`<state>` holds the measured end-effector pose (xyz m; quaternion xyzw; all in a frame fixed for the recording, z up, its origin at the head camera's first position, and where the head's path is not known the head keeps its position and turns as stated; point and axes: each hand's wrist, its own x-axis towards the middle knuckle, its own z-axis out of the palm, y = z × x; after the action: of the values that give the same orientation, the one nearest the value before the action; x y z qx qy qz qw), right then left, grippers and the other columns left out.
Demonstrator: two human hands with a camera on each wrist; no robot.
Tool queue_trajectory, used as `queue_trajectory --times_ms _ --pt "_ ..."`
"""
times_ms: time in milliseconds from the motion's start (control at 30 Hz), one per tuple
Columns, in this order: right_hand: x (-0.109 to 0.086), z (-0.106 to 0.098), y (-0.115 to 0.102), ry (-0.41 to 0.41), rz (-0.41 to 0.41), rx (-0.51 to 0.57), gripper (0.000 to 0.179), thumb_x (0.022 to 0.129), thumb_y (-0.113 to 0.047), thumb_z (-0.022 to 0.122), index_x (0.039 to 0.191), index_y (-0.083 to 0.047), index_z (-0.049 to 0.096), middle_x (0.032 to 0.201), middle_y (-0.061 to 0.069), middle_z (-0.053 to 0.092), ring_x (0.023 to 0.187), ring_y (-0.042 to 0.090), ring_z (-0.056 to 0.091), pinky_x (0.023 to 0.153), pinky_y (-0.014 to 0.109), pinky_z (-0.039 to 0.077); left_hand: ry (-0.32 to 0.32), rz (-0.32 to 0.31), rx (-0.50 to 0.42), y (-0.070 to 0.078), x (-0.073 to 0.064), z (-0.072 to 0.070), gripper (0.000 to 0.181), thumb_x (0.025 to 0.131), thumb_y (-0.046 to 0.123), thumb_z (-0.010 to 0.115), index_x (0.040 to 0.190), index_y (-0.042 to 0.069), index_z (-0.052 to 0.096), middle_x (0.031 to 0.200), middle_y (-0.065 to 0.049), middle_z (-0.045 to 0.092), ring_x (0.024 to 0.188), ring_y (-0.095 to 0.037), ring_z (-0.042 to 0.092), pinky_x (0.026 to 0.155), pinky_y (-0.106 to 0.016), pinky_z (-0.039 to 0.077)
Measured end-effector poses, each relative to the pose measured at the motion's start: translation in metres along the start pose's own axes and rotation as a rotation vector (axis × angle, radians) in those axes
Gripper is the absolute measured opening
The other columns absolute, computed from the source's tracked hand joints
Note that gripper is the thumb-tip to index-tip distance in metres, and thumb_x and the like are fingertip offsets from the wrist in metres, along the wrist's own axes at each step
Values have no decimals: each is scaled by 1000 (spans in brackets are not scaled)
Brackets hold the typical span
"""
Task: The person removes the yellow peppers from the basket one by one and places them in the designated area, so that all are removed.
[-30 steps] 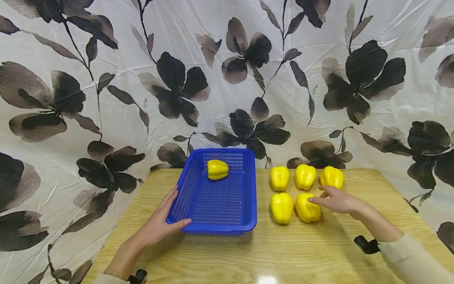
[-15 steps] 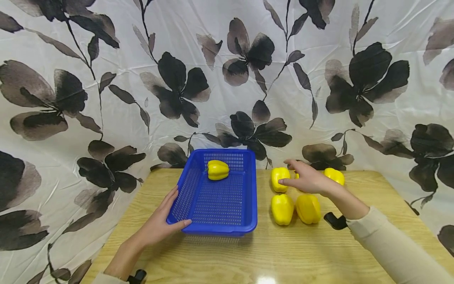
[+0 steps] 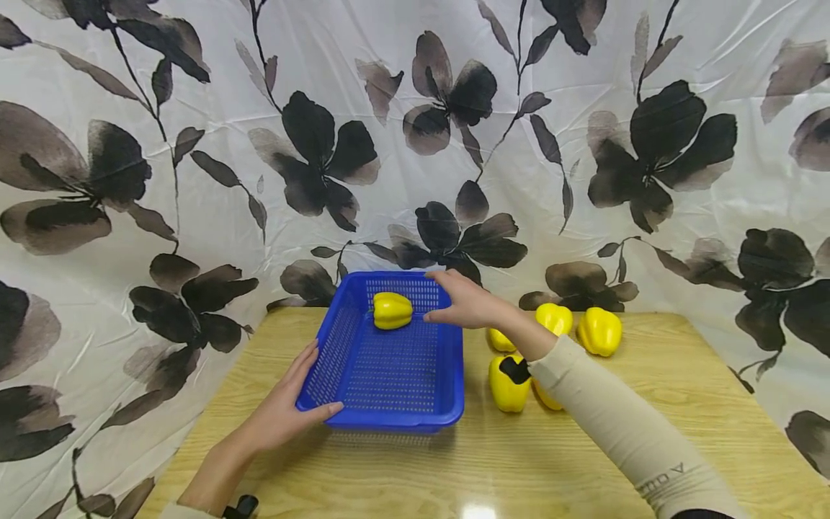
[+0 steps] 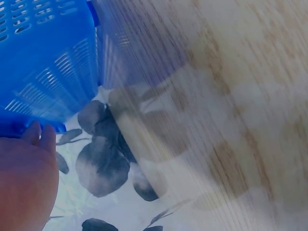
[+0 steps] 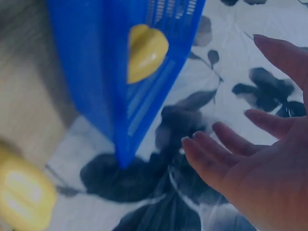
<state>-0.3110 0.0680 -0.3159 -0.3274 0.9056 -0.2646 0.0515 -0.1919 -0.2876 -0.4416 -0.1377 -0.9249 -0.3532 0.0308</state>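
A blue plastic basket (image 3: 392, 418) with slotted walls stands on the wooden table. One yellow bell pepper (image 3: 392, 311) lies on its side inside it, near the back. My left hand (image 3: 282, 411) rests against the basket's front left corner, straight fingers along the left side and thumb on the front rim. Over the basket's right rim, to the right of that pepper, hovers my right hand (image 3: 470, 303), fingers spread and holding nothing; the right wrist view shows its palm bare. Several more yellow bell peppers (image 3: 599, 331) stand on the table, partly hidden by my right arm.
The wooden table (image 3: 363, 476) ends at the back against a floral cloth (image 3: 363, 65). A nearer yellow pepper (image 3: 507, 389) stands close to the basket's right side, below my right forearm.
My right hand has travelled left from the peppers on the right to the basket, with nothing in it. My left hand and the basket have kept their places.
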Motion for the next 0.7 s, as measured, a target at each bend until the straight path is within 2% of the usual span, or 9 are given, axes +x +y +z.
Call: queue_trajectory --times_ms 133,367,533,700 --pt "22 11 -14 -28 -16 12 82 93 -27 74 159 -6 32 160 19 37 148 34 34 120 51 32 3 5 5 0 0 -1 108 87 47 79 165 11 13 172 -8 8 153 -46 16 112 -76 22" --pt "58 28 -22 -72 -29 13 82 93 -19 76 160 -7 30 157 18 37 144 31 39 118 46 37 4 2 10 0 -1 0 108 87 48 78 165 10 14 172 -6 7 153 -46 16 112 -76 23" --pt "86 44 -13 -88 17 29 83 90 -15 77 159 -6 31 159 20 36 147 32 35 119 47 34 2 8 7 0 0 0 108 87 50 78 165 11 14 172 -6 8 153 -45 16 113 -75 23" --pt "108 63 -1 -88 88 106 86 86 -11 79 159 -9 34 162 23 32 150 36 29 120 50 32 -3 9 0 2 0 -1 107 88 48 78 165 10 14 172 -6 7 154 -44 15 114 -74 23"
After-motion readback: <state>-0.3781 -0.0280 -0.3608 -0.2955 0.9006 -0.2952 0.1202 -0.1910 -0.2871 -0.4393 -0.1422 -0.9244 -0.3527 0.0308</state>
